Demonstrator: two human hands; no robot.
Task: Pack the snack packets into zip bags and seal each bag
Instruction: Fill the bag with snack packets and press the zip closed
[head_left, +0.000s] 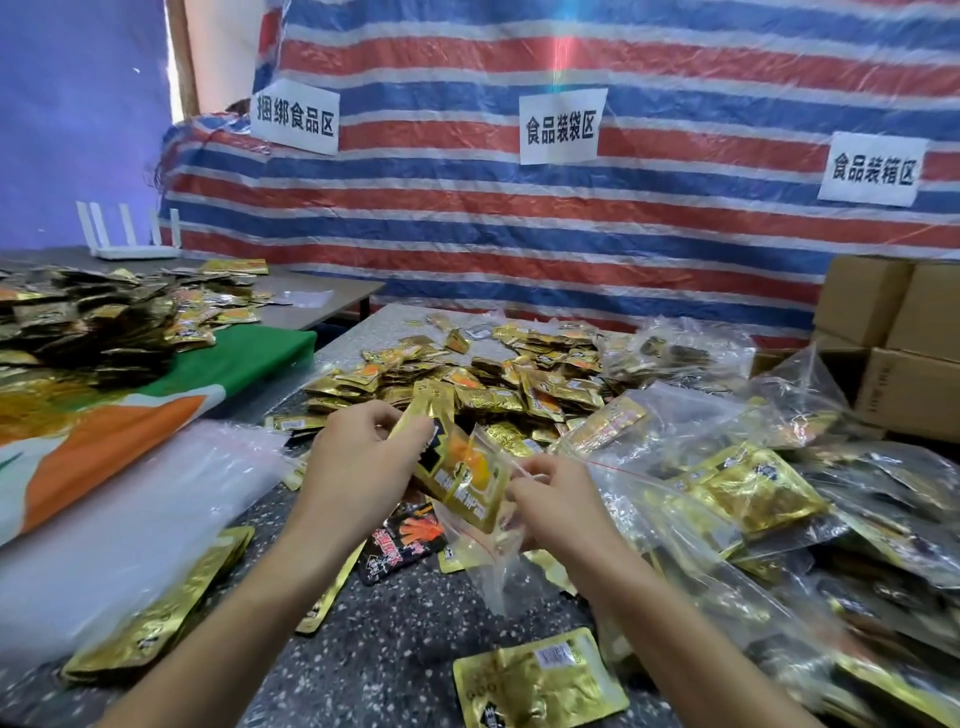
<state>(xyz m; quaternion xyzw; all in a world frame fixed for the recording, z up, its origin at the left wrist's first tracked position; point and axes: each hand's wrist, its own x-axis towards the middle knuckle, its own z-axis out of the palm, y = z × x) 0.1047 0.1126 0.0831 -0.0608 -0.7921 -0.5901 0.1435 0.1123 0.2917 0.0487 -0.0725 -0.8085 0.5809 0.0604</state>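
My left hand (358, 457) grips a small stack of gold snack packets (457, 467), tilted, with their lower ends pushed into the mouth of a clear zip bag (493, 561). My right hand (556, 499) pinches the bag's red-lined rim and holds the mouth apart. The bag hangs just above the speckled table (395, 634). A heap of loose gold packets (498, 379) lies beyond my hands. Filled zip bags (753, 493) are piled at the right.
A stack of empty clear bags (119, 509) lies at the left on a green and orange cloth (156, 410). Loose packets (540, 680) and a black packet (400, 540) lie near me. Cardboard boxes (904, 332) stand at the far right. A striped tarp (519, 218) hangs behind.
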